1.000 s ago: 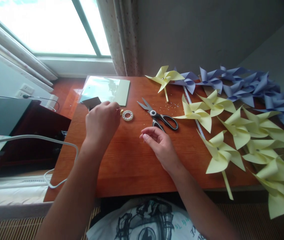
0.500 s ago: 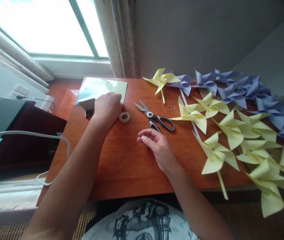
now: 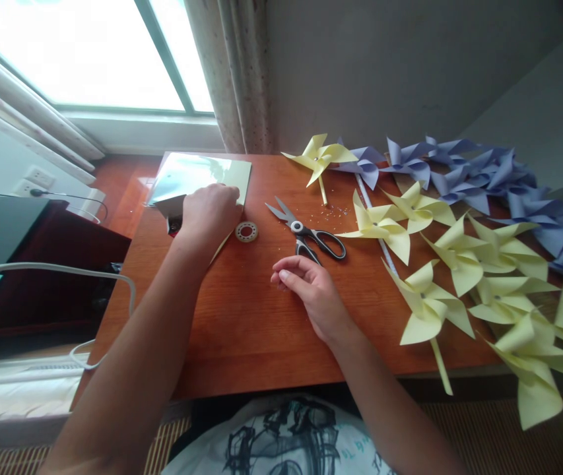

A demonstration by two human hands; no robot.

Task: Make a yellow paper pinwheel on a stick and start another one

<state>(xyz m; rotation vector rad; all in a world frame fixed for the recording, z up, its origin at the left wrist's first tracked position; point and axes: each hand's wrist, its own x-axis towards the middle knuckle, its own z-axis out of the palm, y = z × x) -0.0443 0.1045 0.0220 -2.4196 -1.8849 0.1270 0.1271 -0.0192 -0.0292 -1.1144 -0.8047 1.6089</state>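
Yellow paper sheet [image 3: 226, 175] far left under your closed left hand [image 3: 209, 212], seemingly being drawn off; right hand [image 3: 311, 290] pinched, contents unclear.

Bare wooden table [image 3: 256, 330] lies open across the near middle, between the two forearms. To the right, yellow pinwheels [image 3: 464, 264] crowd the surface, purple pinwheels [image 3: 484, 175] behind them. Open scissors [image 3: 308, 232] and a tape ring [image 3: 246, 231] block the far middle; a paper stack [image 3: 197, 175] fills the far left.
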